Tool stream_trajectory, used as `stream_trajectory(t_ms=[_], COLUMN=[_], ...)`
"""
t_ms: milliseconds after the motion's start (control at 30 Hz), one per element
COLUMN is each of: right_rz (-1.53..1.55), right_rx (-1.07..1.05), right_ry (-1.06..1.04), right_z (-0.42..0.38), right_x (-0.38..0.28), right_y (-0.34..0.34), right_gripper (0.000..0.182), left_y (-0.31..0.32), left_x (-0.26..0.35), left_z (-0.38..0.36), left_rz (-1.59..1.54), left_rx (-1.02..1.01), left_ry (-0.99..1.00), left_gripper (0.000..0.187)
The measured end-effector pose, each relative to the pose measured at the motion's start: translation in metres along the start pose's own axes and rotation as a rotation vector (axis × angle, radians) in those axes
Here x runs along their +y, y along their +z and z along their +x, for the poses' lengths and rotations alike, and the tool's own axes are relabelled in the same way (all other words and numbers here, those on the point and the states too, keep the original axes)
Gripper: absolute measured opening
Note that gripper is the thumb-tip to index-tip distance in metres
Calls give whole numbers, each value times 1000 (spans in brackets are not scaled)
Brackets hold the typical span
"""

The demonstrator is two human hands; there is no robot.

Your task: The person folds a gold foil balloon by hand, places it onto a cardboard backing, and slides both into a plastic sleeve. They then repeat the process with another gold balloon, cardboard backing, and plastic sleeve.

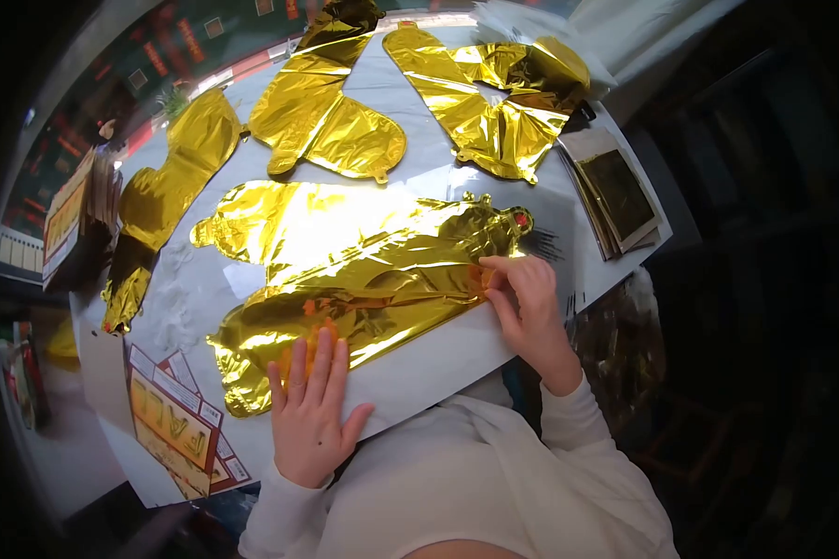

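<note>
A flat gold foil balloon (391,293) lies crumpled and shiny across the table in front of me. My left hand (312,401) rests with fingers stretched out on its near left edge, the palm over the table. At the balloon's right end, the thumb and fingers of my right hand (524,312) pinch the foil edge. Beyond it lie more flat gold foil balloons: a long narrow one (172,186) at the left, a second (331,130) at the back middle, and an angular one (503,116) at the back right.
The pale table (415,373) carries printed packages (172,419) at the front left, one showing "FALL". A stack of packages (70,224) stands at the left edge. Flat packets (615,196) lie at the right edge, and clear plastic (629,326) hangs below it.
</note>
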State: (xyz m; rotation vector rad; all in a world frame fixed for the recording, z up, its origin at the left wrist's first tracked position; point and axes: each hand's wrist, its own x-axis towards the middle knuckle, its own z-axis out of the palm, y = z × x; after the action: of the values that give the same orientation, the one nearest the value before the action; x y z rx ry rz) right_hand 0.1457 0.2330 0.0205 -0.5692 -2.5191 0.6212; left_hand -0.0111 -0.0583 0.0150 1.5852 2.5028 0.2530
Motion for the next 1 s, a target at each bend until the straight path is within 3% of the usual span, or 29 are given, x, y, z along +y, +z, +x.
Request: stream_trajectory(t_ms=[200,433,600,1000], right_rz=[-134,70,-10,-163], right_rx=[20,-352,-411,-417], right_ry=[-58,-362,-344,-159], right_z=[-1,-16,-27,-42], right_x=[-8,-59,-57,-47], right_y=[-6,35,42,16], right_gripper=[38,76,86,98], left_y=[-4,-4,-7,-5], left_x=[0,-1,1,6], left_z=[4,5,7,4], left_rz=[-16,-91,-69,-5], left_rx=[-16,-24,-17,1], left_ry=[20,21,43,24], left_gripper=[80,76,65,64])
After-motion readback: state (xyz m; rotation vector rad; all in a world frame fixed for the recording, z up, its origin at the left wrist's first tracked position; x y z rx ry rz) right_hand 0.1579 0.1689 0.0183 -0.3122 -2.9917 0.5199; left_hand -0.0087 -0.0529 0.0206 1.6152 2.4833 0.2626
